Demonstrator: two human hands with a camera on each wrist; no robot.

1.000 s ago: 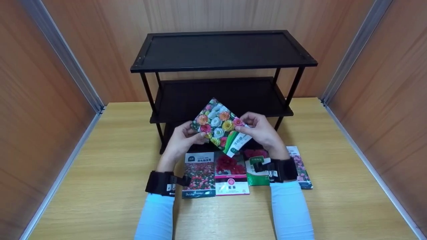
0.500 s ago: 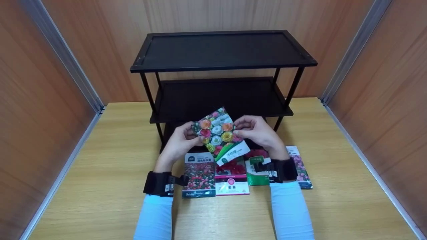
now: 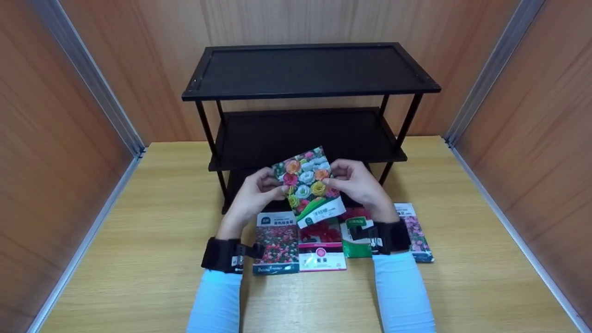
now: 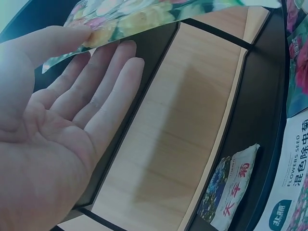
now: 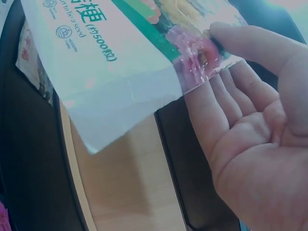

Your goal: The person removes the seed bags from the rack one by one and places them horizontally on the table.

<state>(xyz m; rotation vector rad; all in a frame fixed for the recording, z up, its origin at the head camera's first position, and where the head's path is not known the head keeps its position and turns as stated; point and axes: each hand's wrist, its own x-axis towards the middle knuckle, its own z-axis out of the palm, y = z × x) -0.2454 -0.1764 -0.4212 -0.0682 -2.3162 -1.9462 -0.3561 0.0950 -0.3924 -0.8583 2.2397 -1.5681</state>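
A seed packet (image 3: 306,185) printed with many-coloured flowers, its lower band white and green, is held tilted in front of the black shelf. My left hand (image 3: 257,194) pinches its left edge between thumb and fingers. At the right edge my right hand (image 3: 358,182) pinches it the same way. In the left wrist view the thumb lies on the packet's printed face, with the fingers behind. The right wrist view shows the packet's white end (image 5: 125,106) and the right thumb pressing on its flower print.
A three-tier black shelf (image 3: 305,69) stands behind. On the wooden table lie a red-flower packet (image 3: 276,245), a pink-and-white packet (image 3: 321,259), a green packet (image 3: 357,245) and a purple-flower packet (image 3: 418,236). Another packet (image 4: 228,187) lies on a lower tier. Wooden walls enclose the sides.
The held packet has turned clockwise from a steep slant to a more upright tilt and come a little lower. Both hands keep hold of it, with the right fingers shifted along its edge.
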